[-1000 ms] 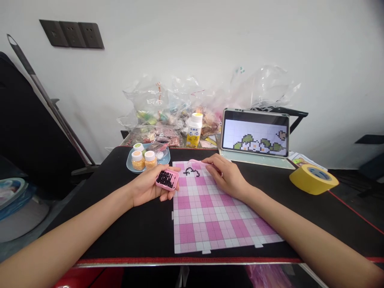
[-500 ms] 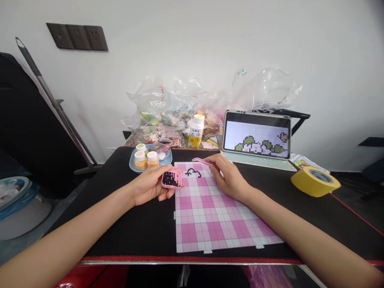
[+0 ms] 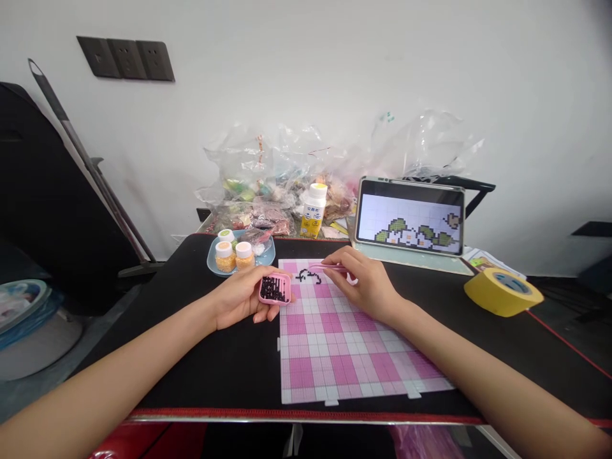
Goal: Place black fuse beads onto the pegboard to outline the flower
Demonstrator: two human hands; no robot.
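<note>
My left hand (image 3: 243,296) is closed around a small pink tray (image 3: 288,290) of black beads (image 3: 272,290), tilted slightly at the left edge of the pegboard. Pink tweezers (image 3: 329,266) are pinched in my right hand (image 3: 363,280), over the upper part of the board. Their tips point left, close to a curved line of black beads (image 3: 308,276) set on the board; whether they grip a bead is too small to tell. The pegboard (image 3: 329,344) is pink and white checked and lies flat on a black mat.
A blue plate (image 3: 268,255) with several lidded jars stands left of the board. Behind are a white-and-yellow bottle (image 3: 313,211) and plastic bags (image 3: 268,185). A tablet (image 3: 410,217) displays a pixel flower pattern. Yellow tape (image 3: 502,292) lies at right.
My right hand has lowered the tweezers, bringing their tips down to the line of black beads. The left hand and its tray have stayed nearly in place.
</note>
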